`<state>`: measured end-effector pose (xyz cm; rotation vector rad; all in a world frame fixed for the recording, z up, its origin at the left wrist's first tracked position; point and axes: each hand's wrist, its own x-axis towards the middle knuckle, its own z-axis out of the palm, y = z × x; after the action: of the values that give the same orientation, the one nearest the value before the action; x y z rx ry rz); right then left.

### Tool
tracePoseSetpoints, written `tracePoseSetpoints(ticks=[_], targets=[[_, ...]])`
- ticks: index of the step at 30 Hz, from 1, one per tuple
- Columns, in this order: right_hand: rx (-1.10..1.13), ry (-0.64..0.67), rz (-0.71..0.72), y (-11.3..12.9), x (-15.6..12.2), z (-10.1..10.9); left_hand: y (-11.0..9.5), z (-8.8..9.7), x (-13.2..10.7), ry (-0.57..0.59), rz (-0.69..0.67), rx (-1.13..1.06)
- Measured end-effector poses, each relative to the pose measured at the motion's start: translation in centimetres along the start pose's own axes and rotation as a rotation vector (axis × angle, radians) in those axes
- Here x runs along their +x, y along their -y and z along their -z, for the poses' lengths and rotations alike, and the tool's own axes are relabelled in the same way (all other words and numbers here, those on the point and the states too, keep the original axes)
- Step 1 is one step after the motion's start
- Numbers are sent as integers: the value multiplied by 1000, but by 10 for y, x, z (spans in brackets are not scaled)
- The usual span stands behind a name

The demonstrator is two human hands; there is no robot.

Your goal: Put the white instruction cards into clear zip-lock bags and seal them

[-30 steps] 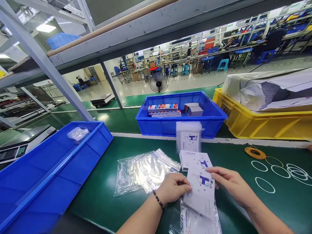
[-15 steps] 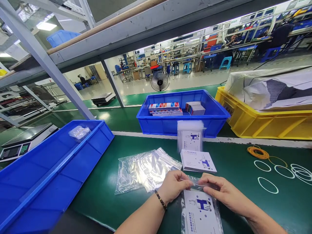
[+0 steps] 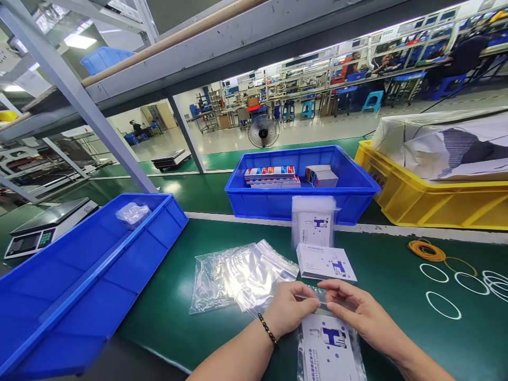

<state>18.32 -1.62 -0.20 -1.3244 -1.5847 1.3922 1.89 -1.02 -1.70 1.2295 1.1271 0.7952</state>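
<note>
My left hand (image 3: 291,308) and my right hand (image 3: 351,309) both pinch the top edge of a clear plastic bag (image 3: 331,344) lying on the green bench close to me. Inside the bag is a white card with a blue logo. Just beyond my hands lies a small stack of the same white cards (image 3: 325,263). A filled bag (image 3: 315,222) leans upright against the blue bin behind it. To the left of my hands is a loose pile of empty clear bags (image 3: 238,275).
A blue bin (image 3: 357,185) with card stacks stands at the back centre, a yellow bin (image 3: 420,203) with wrapped sheets at the right, a long blue tray (image 3: 79,275) at the left beside a scale (image 3: 43,227). Rubber bands (image 3: 452,272) lie at the right.
A second ago my hands were sliding the white card into the bag. Now the card sits fully inside and both hands pinch the bag's top edge.
</note>
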Motion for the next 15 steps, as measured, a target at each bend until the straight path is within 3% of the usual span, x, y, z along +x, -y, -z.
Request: tracePoseSetpoints(ticks=[8,11,13,15], targets=[[-153,-109,127,-3,0,-9,8,0,1,36,-55,125],[-193,-110,129,-5,0,-5,2,6,1,60,-194,244],[-221,-112,125,-11,1,0,-4,13,1,-2,-295,414],[-268,-145,123,-18,3,5,-9,20,3,-138,-302,616]])
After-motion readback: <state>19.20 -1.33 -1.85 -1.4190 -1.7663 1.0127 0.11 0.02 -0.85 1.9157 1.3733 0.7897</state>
